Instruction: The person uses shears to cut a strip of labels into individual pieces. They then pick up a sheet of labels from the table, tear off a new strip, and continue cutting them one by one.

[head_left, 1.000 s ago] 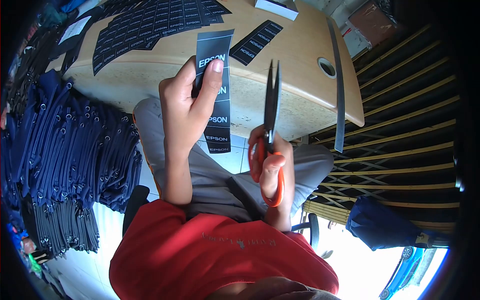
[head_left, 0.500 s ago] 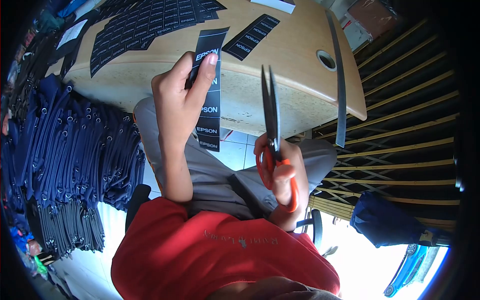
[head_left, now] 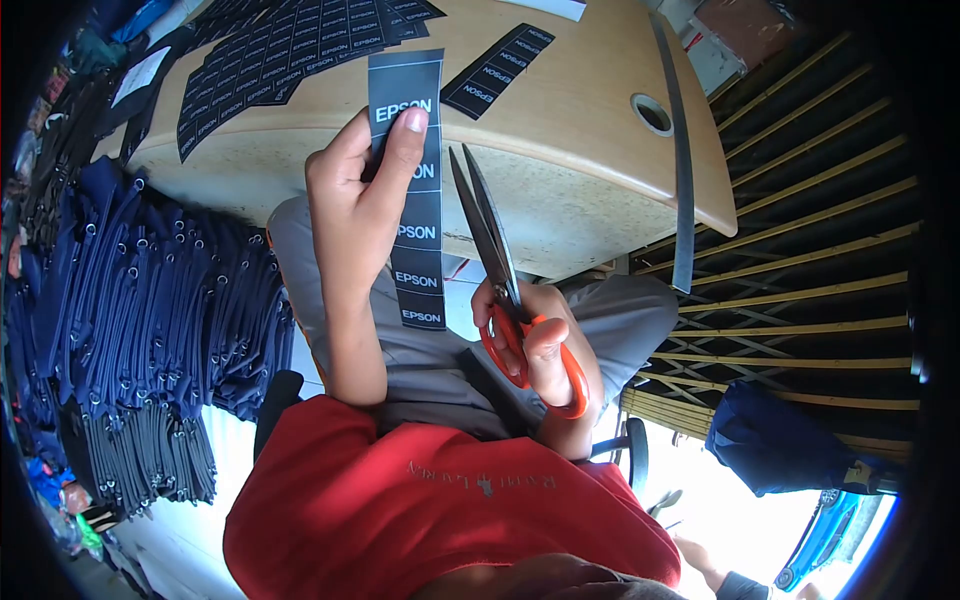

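Observation:
My left hand (head_left: 365,190) pinches a long black strip of EPSON labels (head_left: 420,215) near its top, thumb in front. The strip hangs upright in front of the table edge, its lower end over my lap. In my right hand (head_left: 545,345) is a pair of scissors (head_left: 497,255) with orange handles, the thumb through one loop. Their blades point up and to the left, slightly apart, with the tips just right of the strip and not on it. A shorter strip of EPSON labels (head_left: 498,70) lies on the table behind.
Overlapping EPSON label sheets (head_left: 290,50) cover the back left of the wooden table (head_left: 590,110). A dark flat strip (head_left: 683,180) overhangs its right edge near a round hole (head_left: 652,115). Bundled navy straps with metal rings (head_left: 150,280) hang at left; a folding gate (head_left: 800,230) stands right.
The scissors have swung left, tips now close to the strip. My left hand has turned the strip more squarely to view, and its lower end sits lower. A person's limb appears at bottom right.

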